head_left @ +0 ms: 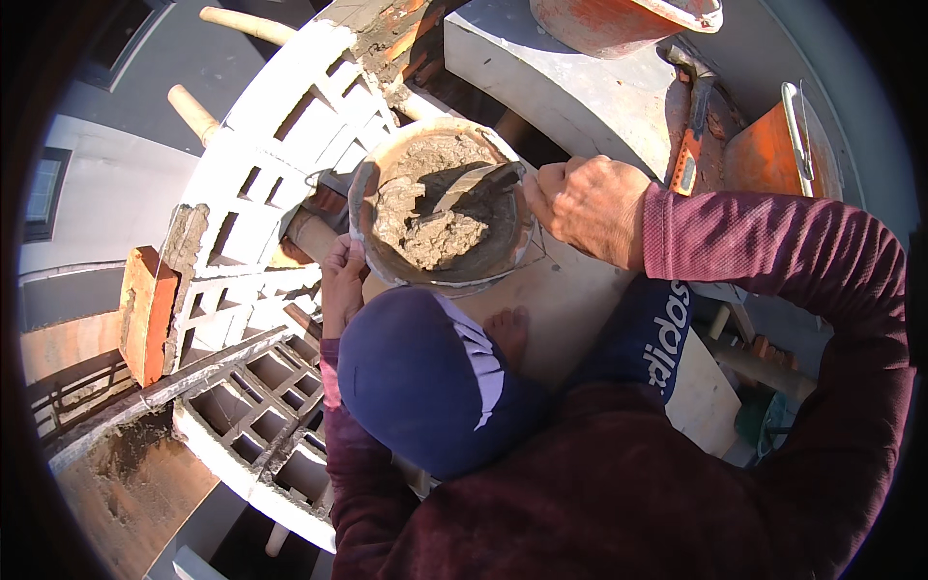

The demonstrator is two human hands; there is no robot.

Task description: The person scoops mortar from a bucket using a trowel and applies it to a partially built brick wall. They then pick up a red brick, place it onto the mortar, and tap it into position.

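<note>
A round bucket (362,198) of wet grey mortar (425,242) stands between my two hands. My right hand (592,208) is closed around the handle end of a trowel (471,184) at the bucket's right rim. The trowel's blade reaches into the mortar, its tip partly sunk in it. On the left side of the bucket, my left hand (341,280) grips the lower rim with its fingertips up against the wall. The trowel's handle is mostly hidden in my right hand.
White-edged hollow blocks (237,217) curve along the left, with an orange brick (145,314) standing at their outer side. A hammer (692,130) lies at the upper right, near an orange bucket (759,155). Another reddish bucket (609,27) sits on a pale slab (541,87).
</note>
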